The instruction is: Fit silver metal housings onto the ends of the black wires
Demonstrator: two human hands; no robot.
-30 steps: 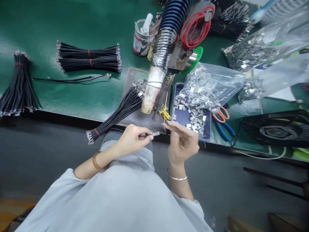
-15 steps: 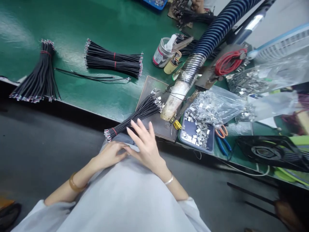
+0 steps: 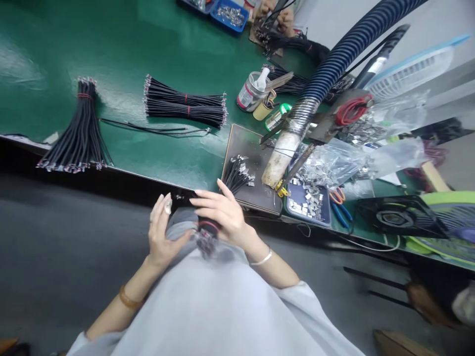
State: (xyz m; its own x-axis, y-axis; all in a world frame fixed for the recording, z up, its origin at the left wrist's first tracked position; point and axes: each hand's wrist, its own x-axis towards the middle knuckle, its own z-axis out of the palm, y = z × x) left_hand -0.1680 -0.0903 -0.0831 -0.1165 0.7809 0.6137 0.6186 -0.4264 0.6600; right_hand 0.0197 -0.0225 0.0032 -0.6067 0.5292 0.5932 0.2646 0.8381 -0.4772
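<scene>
My right hand [image 3: 222, 215] is wrapped over a bundle of black wires [image 3: 237, 175]. The bundle runs from a dark work plate [image 3: 245, 143] at the table edge down to my lap, and its near end with a red band [image 3: 206, 237] sticks out below my palm. My left hand [image 3: 161, 232] is raised just left of that end with its fingers spread and nothing in it, the thumb pointing towards the bundle. Both hands are over my grey apron [image 3: 208, 306].
Two more tied wire bundles [image 3: 185, 104] [image 3: 79, 133] and a loose wire [image 3: 156, 129] lie on the green table. A ribbed fume hose [image 3: 334, 64] hangs over the plate. A blue tray of metal clips [image 3: 309, 205], scissors [image 3: 339, 198], a fan [image 3: 393, 217] and a tin [image 3: 252, 91] are nearby. Another person's hands [image 3: 276, 15] are at the far end.
My right hand has closed round the wire bundle and drawn it off the plate towards my lap. My left hand has lifted and opened. The view has swung left.
</scene>
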